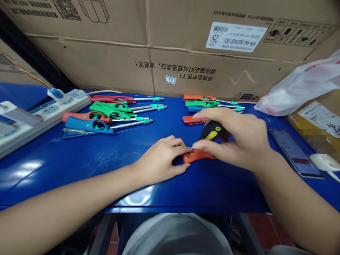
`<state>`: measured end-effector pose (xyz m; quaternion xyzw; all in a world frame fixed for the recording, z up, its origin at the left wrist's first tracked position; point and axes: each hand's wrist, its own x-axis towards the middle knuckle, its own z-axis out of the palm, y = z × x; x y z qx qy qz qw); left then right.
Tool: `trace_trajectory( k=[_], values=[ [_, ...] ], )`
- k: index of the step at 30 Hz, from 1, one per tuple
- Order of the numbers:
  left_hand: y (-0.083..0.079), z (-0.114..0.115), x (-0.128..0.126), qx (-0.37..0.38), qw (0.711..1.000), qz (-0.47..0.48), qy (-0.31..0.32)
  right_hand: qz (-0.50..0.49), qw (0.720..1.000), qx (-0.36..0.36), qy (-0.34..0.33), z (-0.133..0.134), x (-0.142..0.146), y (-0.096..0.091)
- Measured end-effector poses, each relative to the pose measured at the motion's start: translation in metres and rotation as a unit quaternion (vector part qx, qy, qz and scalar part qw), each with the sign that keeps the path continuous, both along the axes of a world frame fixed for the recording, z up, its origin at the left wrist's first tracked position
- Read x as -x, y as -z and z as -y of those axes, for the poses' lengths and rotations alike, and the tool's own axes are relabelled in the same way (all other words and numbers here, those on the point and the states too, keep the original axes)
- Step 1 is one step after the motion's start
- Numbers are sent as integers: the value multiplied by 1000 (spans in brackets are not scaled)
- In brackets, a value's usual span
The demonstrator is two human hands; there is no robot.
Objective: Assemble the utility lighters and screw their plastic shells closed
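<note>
Beyond the grey-clothed lap (pixel 177 235), on the front part of a blue table (pixel 212 196), the left hand (pixel 160 161), partly curled, holds the left end of an orange lighter handle (pixel 199 156) between thumb and fingers. Above that handle, the right hand (pixel 240 138) is closed around a black-and-yellow screwdriver (pixel 212 131), tilted down leftward; its tip is hard to make out. Well to the right lies a phone (pixel 294 152). Behind the right hand's fingers, a red casing (pixel 192 120) is partly hidden. Farther back, multicoloured lighters (pixel 85 124) lie grouped at left, beside a white power strip (pixel 51 110), and a smaller group (pixel 199 103) at right. Rearmost stands a cardboard box (pixel 106 56).
</note>
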<state>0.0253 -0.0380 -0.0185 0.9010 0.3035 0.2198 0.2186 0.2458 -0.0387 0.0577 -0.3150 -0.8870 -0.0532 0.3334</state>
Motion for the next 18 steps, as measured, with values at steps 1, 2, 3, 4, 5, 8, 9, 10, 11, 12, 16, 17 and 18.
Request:
trace_trajectory(
  k=[1,2,3,4,5,8,9,10,11,12,16,17,18],
  values=[
    [0,0,0,3,1000,0,1,5,1000,25,-16,0,-1,-2],
    [0,0,0,7,1000,0,3,9,998,57,-38,1,-3,-4],
    [0,0,0,10,1000,1,3,10,995,84,-57,1,-4,-5],
    [0,0,0,11,1000,1,4,12,993,98,-69,2,-5,-6],
    [1,0,0,10,1000,1,2,13,993,95,-73,2,-5,-6],
    [1,0,0,-6,1000,-1,-3,16,1000,13,-22,2,-1,-2],
    [0,0,0,-9,1000,-1,-3,18,1000,-22,-2,2,0,-1],
    [0,0,0,-9,1000,0,-2,18,999,-44,9,3,1,-1],
    [0,0,0,-6,1000,0,-1,17,999,-46,11,4,1,-1],
    [0,0,0,-2,1000,0,0,16,999,-29,-1,4,1,-2],
    [-1,0,-1,8,1000,3,2,8,997,48,-65,6,-3,-5],
    [-1,0,0,6,1000,2,1,11,998,36,-58,5,-3,-4],
    [-1,0,0,4,1000,0,0,15,999,14,-40,4,-2,-3]
  ],
)
